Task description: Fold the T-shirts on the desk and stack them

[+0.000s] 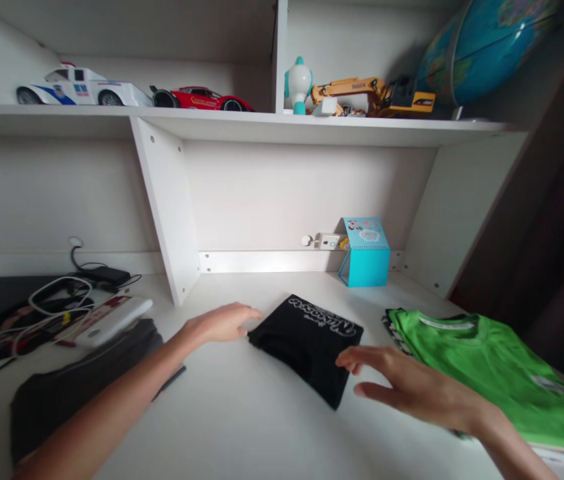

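Observation:
A black T-shirt (pixel 307 347), folded into a compact square with white lettering along its far side, lies at an angle on the white desk. My left hand (pixel 227 323) is at its left corner, fingers stretched toward the cloth; whether they touch it I cannot tell. Over the right edge of the shirt is my right hand (pixel 402 387), thumb apart from the fingers, holding nothing. To the right lies a green T-shirt (pixel 482 367) on top of other folded clothes. A dark grey garment (pixel 87 380) lies on the left, partly behind my left forearm.
A blue desk calendar (pixel 368 267) stands at the back near a wall socket (pixel 329 241). Cables (pixel 57 303) and a white device (pixel 117 320) are at the left. Toy cars, a toy excavator (pixel 377 97) and a globe (pixel 487 50) sit on the shelf (pixel 242 127) above.

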### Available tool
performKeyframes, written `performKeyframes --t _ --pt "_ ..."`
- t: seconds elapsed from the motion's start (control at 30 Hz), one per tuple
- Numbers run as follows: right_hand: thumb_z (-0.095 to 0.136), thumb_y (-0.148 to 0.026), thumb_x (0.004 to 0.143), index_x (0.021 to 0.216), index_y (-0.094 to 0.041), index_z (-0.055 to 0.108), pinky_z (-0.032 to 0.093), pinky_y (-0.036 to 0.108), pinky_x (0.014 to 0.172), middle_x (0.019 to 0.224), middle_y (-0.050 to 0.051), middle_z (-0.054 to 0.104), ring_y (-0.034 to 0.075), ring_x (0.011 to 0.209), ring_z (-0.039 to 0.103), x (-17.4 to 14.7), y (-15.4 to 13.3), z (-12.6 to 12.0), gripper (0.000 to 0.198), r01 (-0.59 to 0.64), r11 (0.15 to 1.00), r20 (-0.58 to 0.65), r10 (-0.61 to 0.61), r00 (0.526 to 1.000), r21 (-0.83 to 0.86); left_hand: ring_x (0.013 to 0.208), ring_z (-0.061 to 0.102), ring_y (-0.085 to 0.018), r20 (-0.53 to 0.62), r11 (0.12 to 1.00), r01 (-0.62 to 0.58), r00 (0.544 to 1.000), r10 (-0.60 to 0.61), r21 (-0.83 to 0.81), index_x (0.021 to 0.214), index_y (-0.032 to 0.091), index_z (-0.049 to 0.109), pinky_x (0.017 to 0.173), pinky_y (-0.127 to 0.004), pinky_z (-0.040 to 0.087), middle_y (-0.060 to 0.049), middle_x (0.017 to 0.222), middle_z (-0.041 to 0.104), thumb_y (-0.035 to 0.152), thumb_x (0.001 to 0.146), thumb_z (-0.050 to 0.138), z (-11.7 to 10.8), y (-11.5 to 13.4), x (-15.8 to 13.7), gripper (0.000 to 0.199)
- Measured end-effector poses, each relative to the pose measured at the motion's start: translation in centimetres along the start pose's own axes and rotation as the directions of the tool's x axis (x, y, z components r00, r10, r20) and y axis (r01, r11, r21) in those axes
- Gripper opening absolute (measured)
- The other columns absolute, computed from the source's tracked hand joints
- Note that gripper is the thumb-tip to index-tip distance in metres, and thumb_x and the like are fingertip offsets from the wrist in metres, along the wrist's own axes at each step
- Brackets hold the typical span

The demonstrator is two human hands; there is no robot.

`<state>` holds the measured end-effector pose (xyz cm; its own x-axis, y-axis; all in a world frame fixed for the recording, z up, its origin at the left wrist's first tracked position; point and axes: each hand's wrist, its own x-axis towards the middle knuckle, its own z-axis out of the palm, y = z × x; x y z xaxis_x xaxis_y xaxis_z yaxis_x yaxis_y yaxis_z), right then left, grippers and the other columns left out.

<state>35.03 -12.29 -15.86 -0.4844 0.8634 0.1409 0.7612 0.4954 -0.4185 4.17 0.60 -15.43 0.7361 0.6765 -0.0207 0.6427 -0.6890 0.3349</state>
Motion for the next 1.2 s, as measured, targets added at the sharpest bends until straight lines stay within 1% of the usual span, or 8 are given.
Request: performKeyframes --t 0.17,0.4,0.57,0.73,0.83,0.9,0.97,1.2 --pt "0.037 -0.026 0.088 0.105 -0.023 0.061 0.042 0.032 0.090 0.108 0.003 0.063 0.018 0.102 0.056 2.5 5.7 3.2 0.030 -0.109 0.993 -0.070 0.106 0.992 -0.043 0.126 0.035 -0.024 -0.005 0.969 -0.245 0.969 0.245 0.001 0.131 0.022 0.041 0.103 -0.036 0.028 -0.009 0.141 0.034 0.030 0.086 0.044 6.3 6.2 -0.6 0.045" --pt "0.037 -0.012 0.081 0.112 -0.016 0.058 0.042 0.035 0.092 0.109 0.008 0.063 0.020 0.104 0.055 2.9 10.3 6.6 0.038 -0.173 0.969 -0.127 0.153 0.980 -0.174 0.110 0.050 -0.031 0.075 0.969 -0.248 0.966 0.249 -0.015 0.133 0.023 0.036 0.098 -0.059 0.023 -0.013 0.123 0.053 0.048 0.085 0.044 9.8 8.8 0.7 0.055" --pt "0.034 -0.005 0.081 0.108 -0.013 0.060 0.046 0.036 0.085 0.098 0.012 0.065 0.022 0.091 0.060 0.0 4.6 10.6 0.039 -0.191 0.931 -0.205 0.131 0.970 -0.311 0.105 0.053 -0.025 0.014 0.988 -0.149 0.989 0.148 0.030 0.109 0.028 0.059 0.101 -0.060 0.008 -0.005 0.109 0.062 0.040 0.091 0.036 8.1 4.3 1.2 0.032" --pt "0.045 -0.010 0.081 0.111 -0.022 0.058 0.047 0.020 0.081 0.108 0.003 0.064 0.015 0.098 0.058 -1.0 -3.9 11.6 0.035 0.252 0.955 -0.063 -0.264 0.962 -0.158 0.127 0.030 -0.030 -0.112 0.983 0.089 0.991 -0.071 0.162 0.116 0.030 0.054 0.099 -0.058 0.019 -0.007 0.136 0.041 0.033 0.090 0.037 7.7 -1.0 2.4 0.032" --pt "0.038 -0.021 0.089 0.114 -0.023 0.055 0.044 0.021 0.085 0.110 0.002 0.062 0.013 0.099 0.058 -0.7 -2.3 8.8 0.030 -0.014 0.999 -0.121 0.009 0.993 -0.044 0.116 0.044 -0.028 -0.232 0.961 0.241 0.951 -0.206 0.133 0.126 0.021 0.044 0.090 -0.041 0.038 -0.014 0.128 0.047 0.033 0.089 0.036 8.2 -2.3 1.9 0.040" --pt "0.033 -0.024 0.090 0.104 -0.018 0.059 0.044 0.028 0.080 0.101 0.007 0.065 0.019 0.090 0.061 -0.4 1.4 7.2 0.030 -0.360 0.929 -0.255 0.328 0.910 -0.090 0.097 0.056 -0.026 -0.225 0.948 0.304 0.934 -0.277 0.095 0.117 0.014 0.050 0.080 -0.036 0.043 -0.014 0.104 0.060 0.036 0.088 0.035 8.4 -2.2 1.1 0.039" --pt "0.036 -0.026 0.088 0.086 -0.015 0.061 0.043 0.033 0.072 0.083 0.011 0.066 0.024 0.079 0.062 -0.1 5.4 6.7 0.028 -0.509 0.854 -0.290 0.464 0.837 -0.104 0.085 0.059 -0.026 -0.184 0.949 0.311 0.937 -0.296 0.057 0.107 0.012 0.055 0.075 -0.034 0.044 -0.012 0.088 0.063 0.038 0.086 0.039 8.7 -1.7 0.3 0.037" --pt "0.053 -0.019 0.070 0.070 -0.019 0.056 0.036 0.025 0.060 0.068 0.002 0.061 0.018 0.066 0.058 1.2 9.0 9.7 0.003 -0.587 0.809 -0.274 0.569 0.776 0.017 0.077 0.060 -0.018 -0.197 0.910 0.218 0.934 -0.300 -0.351 0.119 0.016 0.047 0.075 -0.027 0.045 -0.008 0.095 0.061 0.028 0.075 0.054 10.6 -0.5 0.6 0.046"
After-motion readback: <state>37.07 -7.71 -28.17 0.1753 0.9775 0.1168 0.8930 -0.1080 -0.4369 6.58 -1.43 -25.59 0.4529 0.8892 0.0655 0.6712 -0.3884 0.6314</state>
